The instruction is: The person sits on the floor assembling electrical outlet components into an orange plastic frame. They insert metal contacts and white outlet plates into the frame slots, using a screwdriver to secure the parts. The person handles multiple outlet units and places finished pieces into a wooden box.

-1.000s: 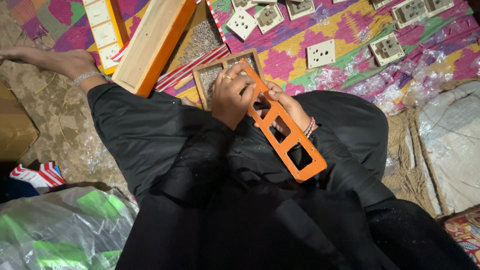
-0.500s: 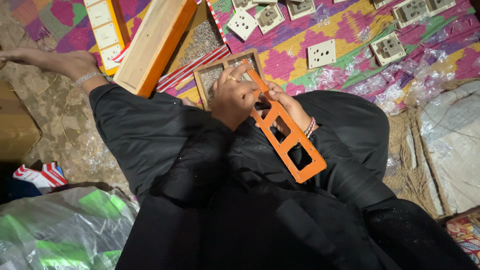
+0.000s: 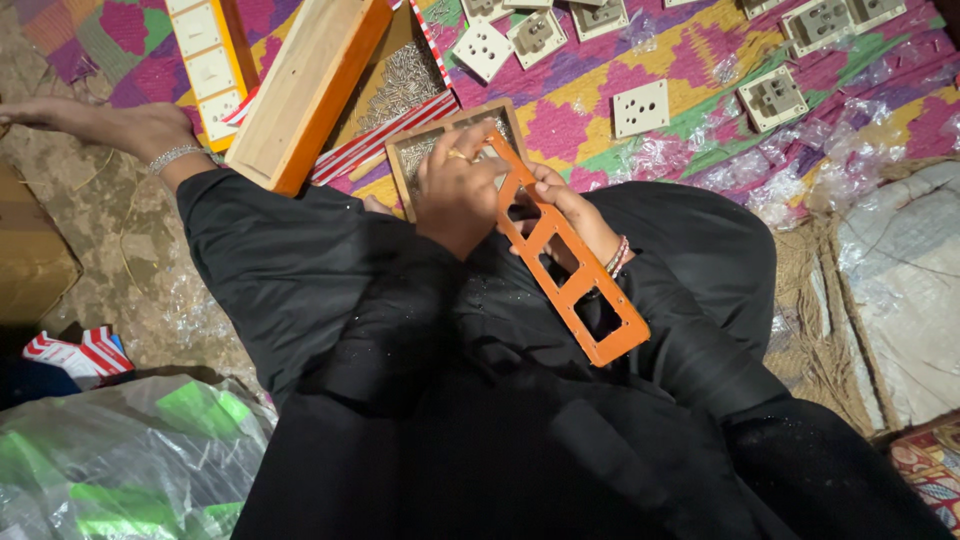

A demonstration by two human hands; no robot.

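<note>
A long orange plate (image 3: 575, 275) with several rectangular cut-outs lies slanted across my black-robed lap. My left hand (image 3: 455, 195), a ring on one finger, grips and presses on its upper end. My right hand (image 3: 572, 205), a bangle at the wrist, holds the plate from underneath near its middle, fingers showing through a cut-out. Just beyond the hands sits a small wooden tray (image 3: 402, 160) of little screws, partly hidden by my left hand.
White switch and socket modules (image 3: 640, 108) lie scattered on a patterned mat (image 3: 690, 70). An orange-edged wooden box (image 3: 305, 90) and an orange strip fitted with white switches (image 3: 205, 70) lie at upper left. A bare limb with a silver bangle (image 3: 130, 125) stretches left. Plastic bags (image 3: 110, 460) lie lower left.
Both hands and the orange plate have shifted slightly up toward the screw tray; the grip looks the same.
</note>
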